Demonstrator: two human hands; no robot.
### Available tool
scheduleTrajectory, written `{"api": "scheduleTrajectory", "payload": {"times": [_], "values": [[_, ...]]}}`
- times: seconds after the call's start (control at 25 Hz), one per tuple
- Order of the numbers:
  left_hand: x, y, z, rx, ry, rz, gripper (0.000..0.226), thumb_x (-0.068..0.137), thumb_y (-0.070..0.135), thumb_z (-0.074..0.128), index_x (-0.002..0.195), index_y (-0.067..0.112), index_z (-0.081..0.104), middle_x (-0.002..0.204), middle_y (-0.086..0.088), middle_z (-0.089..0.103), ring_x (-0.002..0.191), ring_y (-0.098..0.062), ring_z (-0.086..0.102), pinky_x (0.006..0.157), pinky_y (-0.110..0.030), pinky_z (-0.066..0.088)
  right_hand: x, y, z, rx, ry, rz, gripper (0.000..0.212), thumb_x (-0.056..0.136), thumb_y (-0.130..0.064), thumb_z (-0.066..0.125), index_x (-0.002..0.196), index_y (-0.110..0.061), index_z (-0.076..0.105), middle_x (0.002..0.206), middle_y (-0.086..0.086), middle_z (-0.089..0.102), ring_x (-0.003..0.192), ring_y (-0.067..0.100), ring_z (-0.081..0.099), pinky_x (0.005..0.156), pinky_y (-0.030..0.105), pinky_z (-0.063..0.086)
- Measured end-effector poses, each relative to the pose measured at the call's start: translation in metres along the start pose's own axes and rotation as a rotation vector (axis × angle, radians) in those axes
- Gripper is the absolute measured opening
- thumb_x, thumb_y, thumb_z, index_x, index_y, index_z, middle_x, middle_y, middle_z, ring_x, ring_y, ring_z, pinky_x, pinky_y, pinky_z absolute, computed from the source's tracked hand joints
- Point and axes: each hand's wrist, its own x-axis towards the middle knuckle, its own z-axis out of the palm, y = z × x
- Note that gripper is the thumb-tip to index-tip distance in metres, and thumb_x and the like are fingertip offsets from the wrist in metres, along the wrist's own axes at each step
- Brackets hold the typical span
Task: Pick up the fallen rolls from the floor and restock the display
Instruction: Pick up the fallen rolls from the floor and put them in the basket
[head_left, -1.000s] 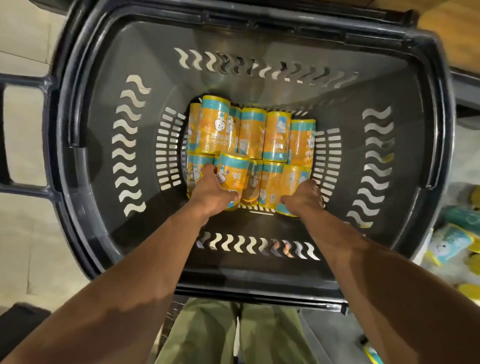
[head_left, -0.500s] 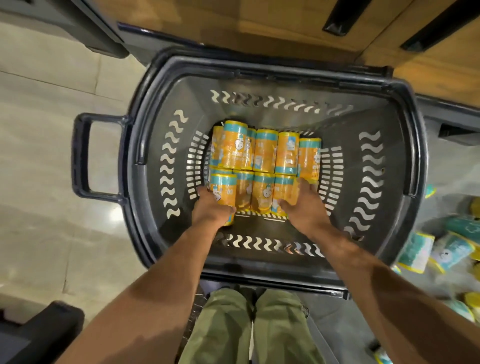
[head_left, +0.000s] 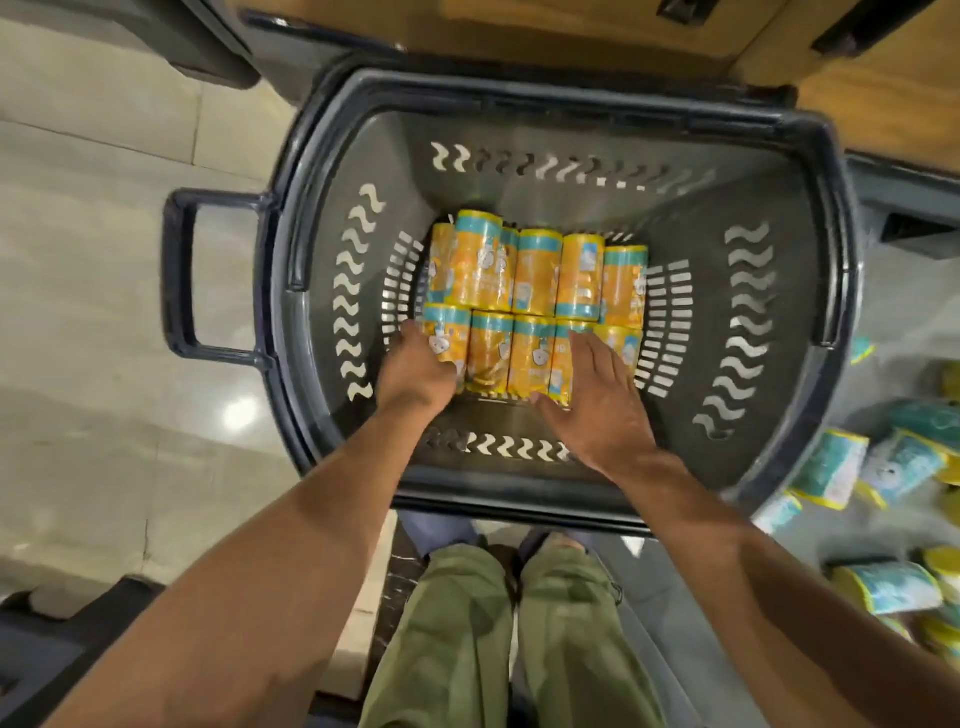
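Observation:
Several orange rolls (head_left: 535, 275) with teal bands lie in two rows on the bottom of a dark grey basket (head_left: 810, 156). My left hand (head_left: 415, 371) is inside the basket and grips the leftmost front roll (head_left: 444, 335) at its near end, fingers curled round its side. My right hand (head_left: 597, 400) lies flat with straight fingers on the right front rolls (head_left: 621, 343). More rolls in teal wrap (head_left: 893, 462) lie scattered on the floor to the right of the basket.
The basket's side handle (head_left: 179, 275) sticks out to the left over pale floor tiles. A wooden display unit (head_left: 883, 88) stands behind the basket. My legs in green trousers (head_left: 509, 639) are just below the basket's near rim. A dark object (head_left: 62, 639) sits at bottom left.
My view has pulled up and back from the basket. The left hand has set its roll down into the front row. The right hand's fingers have straightened and spread over the rolls.

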Motion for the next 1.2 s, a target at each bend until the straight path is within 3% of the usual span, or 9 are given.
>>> {"api": "scheduleTrajectory", "payload": {"times": [0.2,0.4,0.52,0.68,0.88,1.04,1.2], "values": [[-0.120,0.014,-0.075,0.341,0.085,0.448,0.061,0.089,0.030,0.063,0.142,0.010,0.043,0.138,-0.013,0.051,0.124,-0.034,0.051,0.104,-0.046,0.047,-0.100,-0.042,-0.068,-0.056,0.023,0.023,0.084,0.097,-0.058,0.051,0.162,-0.019,0.017,0.168,0.004,0.021,0.156,0.027,0.017,0.126,0.045,0.019],[-0.276,0.047,-0.173,0.524,0.170,0.668,0.074,0.086,0.041,0.059,0.151,0.012,0.039,0.148,-0.014,0.048,0.136,-0.036,0.043,0.118,-0.050,0.033,-0.249,-0.093,-0.164,-0.013,0.166,0.140,0.080,0.094,-0.057,0.051,0.159,-0.015,0.029,0.164,0.011,0.032,0.152,0.035,0.028,0.124,0.050,0.025],[-0.362,0.085,-0.230,0.559,0.166,0.789,0.075,0.091,0.043,0.051,0.157,0.012,0.031,0.157,-0.012,0.041,0.146,-0.033,0.034,0.123,-0.050,0.025,-0.337,-0.116,-0.229,0.035,0.283,0.251,0.084,0.092,-0.062,0.035,0.160,-0.013,0.029,0.165,0.012,0.031,0.153,0.035,0.026,0.124,0.050,0.023],[-0.455,0.126,-0.268,0.613,0.137,0.957,0.076,0.092,0.045,0.050,0.158,0.013,0.029,0.160,-0.012,0.035,0.150,-0.032,0.029,0.124,-0.048,0.021,-0.435,-0.121,-0.282,0.062,0.401,0.334,0.087,0.088,-0.062,0.036,0.161,-0.015,0.027,0.167,0.009,0.027,0.154,0.033,0.023,0.126,0.048,0.021],[-0.538,0.178,-0.254,0.643,0.136,1.149,0.073,0.090,0.044,0.055,0.153,0.010,0.038,0.155,-0.013,0.043,0.145,-0.033,0.036,0.120,-0.049,0.028,-0.528,-0.089,-0.300,0.163,0.536,0.489,0.084,0.094,-0.054,0.058,0.161,-0.015,0.025,0.167,0.008,0.027,0.155,0.031,0.022,0.125,0.048,0.024],[-0.590,0.227,-0.198,0.707,0.082,1.221,0.074,0.087,0.044,0.054,0.151,0.009,0.041,0.148,-0.013,0.049,0.139,-0.032,0.042,0.118,-0.046,0.032,-0.586,-0.028,-0.298,0.298,0.615,0.633,0.084,0.093,-0.055,0.058,0.159,-0.013,0.030,0.165,0.010,0.030,0.153,0.032,0.027,0.125,0.048,0.025],[-0.640,0.290,-0.121,0.734,0.052,1.266,0.077,0.087,0.046,0.054,0.153,0.011,0.037,0.150,-0.011,0.048,0.140,-0.030,0.042,0.117,-0.045,0.035,-0.631,0.063,-0.307,0.414,0.687,0.736,0.084,0.094,-0.063,0.042,0.162,-0.017,0.024,0.168,0.007,0.024,0.156,0.028,0.019,0.126,0.047,0.023]]}}
